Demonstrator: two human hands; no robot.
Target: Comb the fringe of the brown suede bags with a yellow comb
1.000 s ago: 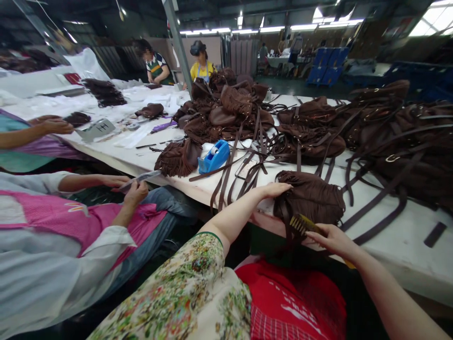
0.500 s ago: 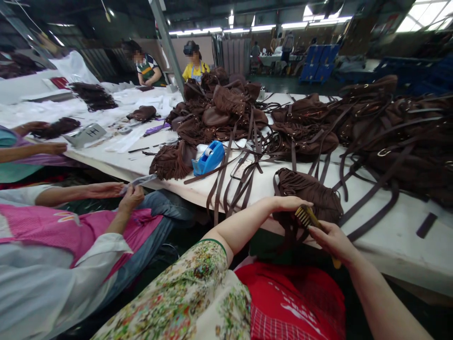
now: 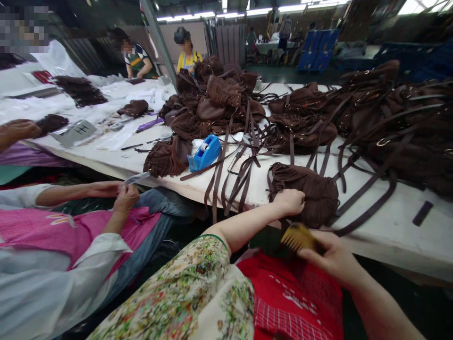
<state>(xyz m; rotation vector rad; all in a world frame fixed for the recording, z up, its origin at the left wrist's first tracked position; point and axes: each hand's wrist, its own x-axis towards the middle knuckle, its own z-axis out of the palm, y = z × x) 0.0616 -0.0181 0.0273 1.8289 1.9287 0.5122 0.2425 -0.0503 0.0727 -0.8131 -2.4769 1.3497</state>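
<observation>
At the table's front edge lies a dark brown fringed bag (image 3: 318, 193). My left hand (image 3: 290, 202) is closed on its near left side, with the fingertips pressed into the fringe. Just below, my right hand (image 3: 331, 255) grips a yellowish-brown comb (image 3: 299, 237), its teeth pointing left. The comb is in front of the table edge, above my red apron (image 3: 297, 293), and is slightly blurred. Whether its teeth touch any hanging fringe, I cannot tell.
Brown bags with long straps are heaped at the back (image 3: 219, 104) and on the right (image 3: 406, 127). A blue tape dispenser (image 3: 205, 153) and a phone (image 3: 239, 163) lie left of my bag. On my left, a co-worker's hands (image 3: 123, 193) hold a pale strip.
My left hand went from lying flat against the bag to a closed grip on it. The comb in my right hand moved down, away from the bag's body towards me.
</observation>
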